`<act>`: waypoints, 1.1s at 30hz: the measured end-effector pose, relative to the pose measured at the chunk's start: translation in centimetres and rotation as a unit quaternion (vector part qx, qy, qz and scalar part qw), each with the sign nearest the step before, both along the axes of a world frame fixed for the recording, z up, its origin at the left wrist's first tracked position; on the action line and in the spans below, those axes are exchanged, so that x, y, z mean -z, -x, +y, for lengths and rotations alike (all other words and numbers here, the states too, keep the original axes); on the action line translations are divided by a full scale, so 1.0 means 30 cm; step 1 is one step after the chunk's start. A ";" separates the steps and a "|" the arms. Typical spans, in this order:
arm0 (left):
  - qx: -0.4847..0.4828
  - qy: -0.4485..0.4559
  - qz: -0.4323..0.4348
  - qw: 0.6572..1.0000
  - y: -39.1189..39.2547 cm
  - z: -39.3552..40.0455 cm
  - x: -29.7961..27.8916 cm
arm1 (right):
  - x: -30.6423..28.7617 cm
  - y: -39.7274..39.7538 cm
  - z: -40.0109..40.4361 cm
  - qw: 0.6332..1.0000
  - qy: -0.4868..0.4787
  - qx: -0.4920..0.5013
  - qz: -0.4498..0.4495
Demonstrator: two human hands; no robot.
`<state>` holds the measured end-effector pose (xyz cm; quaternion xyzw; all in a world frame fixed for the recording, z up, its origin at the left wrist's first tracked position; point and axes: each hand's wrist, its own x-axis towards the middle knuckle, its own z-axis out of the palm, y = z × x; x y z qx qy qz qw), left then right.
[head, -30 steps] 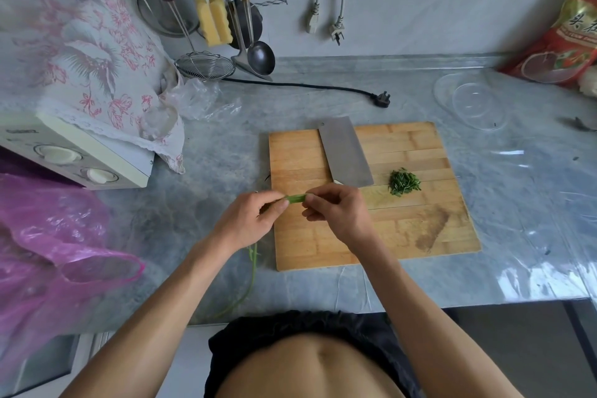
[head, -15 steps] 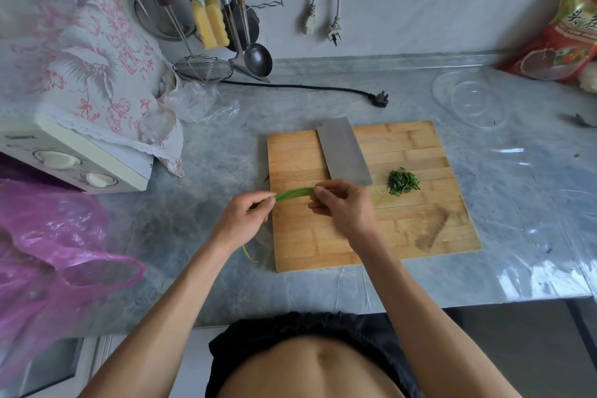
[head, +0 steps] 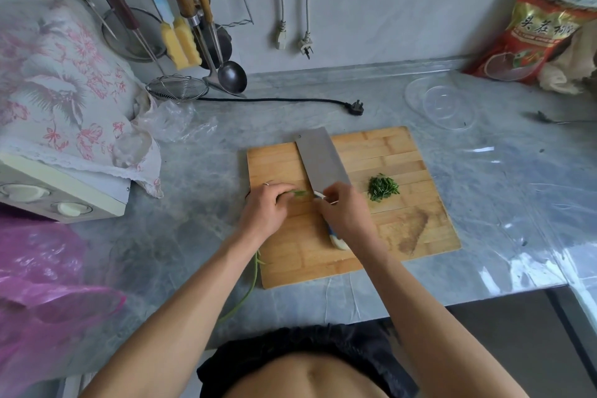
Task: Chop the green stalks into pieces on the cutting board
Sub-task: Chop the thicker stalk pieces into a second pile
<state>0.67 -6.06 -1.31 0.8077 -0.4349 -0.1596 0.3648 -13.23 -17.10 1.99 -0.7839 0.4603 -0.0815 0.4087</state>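
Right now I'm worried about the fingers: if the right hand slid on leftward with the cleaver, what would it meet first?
Probably the green stalks, then the left hand holding them down; depth is unclear.

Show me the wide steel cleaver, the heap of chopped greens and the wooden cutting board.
wide steel cleaver (head: pixel 321 160), head view, middle of blade
heap of chopped greens (head: pixel 383 188), head view, heap's centre
wooden cutting board (head: pixel 381 147), head view, bare far part

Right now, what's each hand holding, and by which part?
Right hand grips the cleaver by its handle. Left hand holds the green stalks down on the cutting board, near their cut end.
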 end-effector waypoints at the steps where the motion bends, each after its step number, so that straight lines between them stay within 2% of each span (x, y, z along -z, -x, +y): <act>1: -0.007 -0.006 -0.008 1.000 -0.005 -0.005 0.020 | 0.004 0.022 -0.005 0.997 0.050 -0.025 0.049; 4: -0.016 -0.018 -0.053 0.998 0.001 -0.010 0.059 | 0.023 0.061 0.009 0.980 0.088 -0.085 0.155; 7: -0.015 -0.013 -0.124 0.992 0.026 0.005 0.081 | 0.033 0.050 0.028 0.977 0.067 -0.100 0.174; 9: -0.021 -0.008 -0.135 0.991 0.035 0.013 0.090 | 0.022 0.039 0.025 0.980 0.047 -0.084 0.174; 14: -0.031 0.025 -0.121 0.992 0.037 0.018 0.104 | -0.012 0.081 0.002 0.996 -0.034 -0.012 0.076; 17: -0.011 0.024 -0.156 0.987 0.035 0.035 0.110 | -0.024 0.120 0.010 0.997 -0.071 0.023 0.014; 21: -0.020 0.008 -0.205 0.979 0.053 0.044 0.117 | 0.002 0.169 0.013 0.987 -0.146 0.062 -0.021; 28: -0.064 0.006 -0.142 0.988 0.086 -0.019 0.099 | 0.012 0.207 -0.023 0.985 -0.167 0.046 -0.026; 33: -0.100 0.018 -0.103 0.990 0.130 -0.107 0.104 | 0.000 0.234 -0.084 0.993 -0.116 -0.011 -0.003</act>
